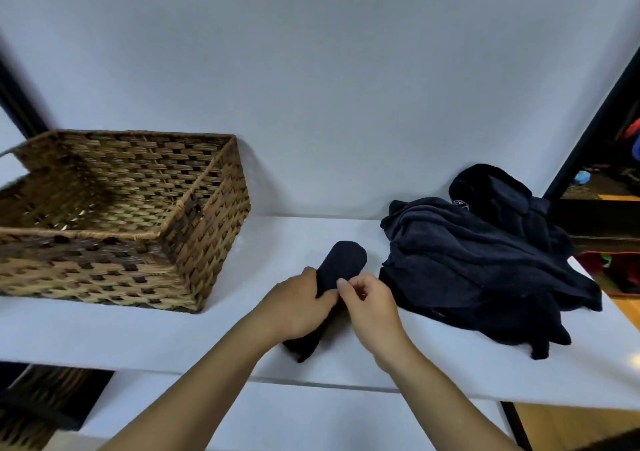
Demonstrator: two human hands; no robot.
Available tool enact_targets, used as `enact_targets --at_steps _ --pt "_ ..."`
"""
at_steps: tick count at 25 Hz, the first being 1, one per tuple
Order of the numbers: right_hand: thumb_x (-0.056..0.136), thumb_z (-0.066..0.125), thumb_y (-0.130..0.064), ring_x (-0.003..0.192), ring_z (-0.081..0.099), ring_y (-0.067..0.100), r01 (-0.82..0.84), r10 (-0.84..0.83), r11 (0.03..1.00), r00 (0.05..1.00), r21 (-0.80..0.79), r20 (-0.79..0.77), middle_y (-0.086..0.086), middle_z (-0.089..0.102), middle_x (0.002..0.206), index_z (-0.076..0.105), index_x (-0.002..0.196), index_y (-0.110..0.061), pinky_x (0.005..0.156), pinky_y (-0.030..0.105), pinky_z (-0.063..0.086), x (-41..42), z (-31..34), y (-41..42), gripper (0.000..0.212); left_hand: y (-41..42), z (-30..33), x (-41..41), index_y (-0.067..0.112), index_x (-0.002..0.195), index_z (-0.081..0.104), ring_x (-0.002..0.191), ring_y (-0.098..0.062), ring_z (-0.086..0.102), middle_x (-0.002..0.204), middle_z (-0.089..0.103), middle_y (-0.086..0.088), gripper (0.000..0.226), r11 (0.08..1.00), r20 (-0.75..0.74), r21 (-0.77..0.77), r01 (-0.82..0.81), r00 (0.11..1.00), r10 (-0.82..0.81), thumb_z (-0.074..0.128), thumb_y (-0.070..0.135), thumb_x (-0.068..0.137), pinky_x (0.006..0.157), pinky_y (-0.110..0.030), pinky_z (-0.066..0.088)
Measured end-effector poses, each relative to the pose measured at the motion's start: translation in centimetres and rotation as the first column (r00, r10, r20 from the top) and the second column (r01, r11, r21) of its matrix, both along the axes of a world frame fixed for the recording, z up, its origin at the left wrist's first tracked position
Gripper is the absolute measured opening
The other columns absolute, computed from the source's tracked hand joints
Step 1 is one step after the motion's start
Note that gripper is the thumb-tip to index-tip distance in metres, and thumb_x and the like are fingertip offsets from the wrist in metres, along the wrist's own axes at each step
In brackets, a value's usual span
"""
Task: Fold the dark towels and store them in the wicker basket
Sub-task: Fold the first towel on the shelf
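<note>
A small dark navy towel point(343, 260), folded or rolled into a narrow strip, lies on the white table point(138, 339) at centre. My left hand point(298, 307) grips its middle from the left. My right hand point(367, 307) pinches its edge from the right with thumb and forefinger. The strip's near end pokes out under my left wrist. A heap of unfolded dark towels point(485, 263) lies to the right. The brown wicker basket point(194, 242) stands at the left, with nothing visible inside.
A white wall rises just behind the table. The table's right edge runs close to the towel heap, with a dark frame point(595, 118) and coloured clutter beyond. A second woven basket point(38, 402) sits below the table at the lower left.
</note>
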State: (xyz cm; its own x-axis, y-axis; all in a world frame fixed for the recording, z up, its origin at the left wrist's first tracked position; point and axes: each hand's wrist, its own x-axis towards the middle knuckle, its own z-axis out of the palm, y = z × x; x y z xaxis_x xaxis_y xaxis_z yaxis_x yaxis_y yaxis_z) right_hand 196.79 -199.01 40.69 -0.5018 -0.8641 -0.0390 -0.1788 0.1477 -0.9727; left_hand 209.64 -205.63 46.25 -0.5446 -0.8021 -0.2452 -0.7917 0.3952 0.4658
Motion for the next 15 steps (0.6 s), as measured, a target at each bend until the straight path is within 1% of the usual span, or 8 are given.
enact_targets --at_steps 2,3,5,6,8,10,12,15 --pt "0.097 0.065 -0.026 0.070 0.058 -0.002 0.005 -0.003 1.000 0.986 -0.010 0.167 -0.003 0.066 0.087 0.064 0.095 -0.010 0.067 0.012 0.046 0.2 0.9 0.3 0.016 1.6 0.5 0.3 0.020 0.123 0.047 0.100 -0.012 0.061 0.112 0.063 0.004 0.031 0.984 -0.204 0.159 -0.081 0.972 0.113 0.046 0.040 0.099 0.091 -0.033 0.051" --pt "0.097 0.065 -0.026 0.078 0.063 0.000 -0.002 0.007 1.000 0.979 -0.025 0.203 -0.002 0.069 0.094 0.064 0.101 -0.012 0.071 0.014 0.049 0.3 1.3 0.5 0.015 2.4 0.5 0.4 0.023 0.129 0.045 0.104 -0.008 0.060 0.117 0.062 0.007 0.031 0.971 -0.308 0.215 -0.101 0.937 0.166 0.046 0.033 0.100 0.094 -0.030 0.050" --pt "0.099 0.062 -0.026 0.092 0.067 0.002 -0.052 0.060 0.997 0.984 -0.055 0.165 -0.005 0.071 0.105 0.063 0.113 -0.018 0.078 0.017 0.052 0.9 2.4 1.0 0.016 4.0 0.8 0.6 0.028 0.136 0.045 0.111 0.001 0.060 0.122 0.063 0.013 0.034 0.947 -0.495 0.304 -0.105 0.832 0.251 0.048 0.023 0.102 0.094 -0.018 0.049" --pt "0.101 0.058 -0.028 0.097 0.067 0.002 -0.096 0.103 0.993 0.989 -0.064 0.108 -0.008 0.070 0.110 0.061 0.120 -0.021 0.083 0.018 0.053 1.3 3.1 1.2 0.021 4.6 1.1 0.8 0.031 0.139 0.045 0.113 0.003 0.061 0.123 0.065 0.015 0.037 0.942 -0.568 0.318 -0.104 0.775 0.277 0.048 0.020 0.103 0.094 -0.015 0.048" --pt "0.103 0.051 -0.033 0.106 0.065 0.000 -0.200 0.205 0.974 0.978 -0.103 0.038 -0.014 0.069 0.117 0.056 0.132 -0.031 0.092 0.024 0.052 2.0 5.1 1.6 0.029 5.7 2.1 1.1 0.035 0.142 0.045 0.117 -0.001 0.062 0.124 0.068 0.015 0.044 0.949 -0.673 0.296 -0.110 0.681 0.289 0.046 0.012 0.105 0.099 -0.021 0.049" --pt "0.102 0.054 -0.035 0.106 0.065 -0.002 -0.310 0.322 0.936 0.946 -0.168 0.048 -0.018 0.069 0.116 0.054 0.132 -0.039 0.091 0.022 0.051 2.3 7.4 2.0 0.031 6.4 3.3 1.7 0.036 0.145 0.045 0.120 -0.005 0.061 0.126 0.068 0.012 0.052 0.968 -0.739 0.218 -0.124 0.627 0.247 0.044 0.003 0.104 0.103 -0.027 0.049" --pt "0.097 0.062 -0.036 0.105 0.067 0.000 -0.402 0.421 0.894 0.905 -0.200 0.062 -0.016 0.071 0.114 0.053 0.131 -0.039 0.090 0.024 0.053 2.3 9.3 2.0 0.035 6.8 4.9 2.5 0.036 0.148 0.041 0.124 -0.006 0.059 0.128 0.066 0.014 0.058 0.989 -0.755 0.107 -0.103 0.638 0.148 0.043 0.000 0.102 0.104 -0.026 0.049" --pt "0.093 0.069 -0.034 0.103 0.069 0.006 -0.485 0.495 0.860 0.868 -0.160 0.028 -0.013 0.073 0.108 0.060 0.122 -0.036 0.089 0.030 0.054 2.3 11.9 1.3 0.030 6.6 6.9 4.5 0.038 0.152 0.033 0.128 -0.005 0.052 0.136 0.059 0.015 0.061 0.993 -0.646 -0.103 -0.064 0.763 -0.018 0.045 0.004 0.102 0.106 -0.029 0.048"
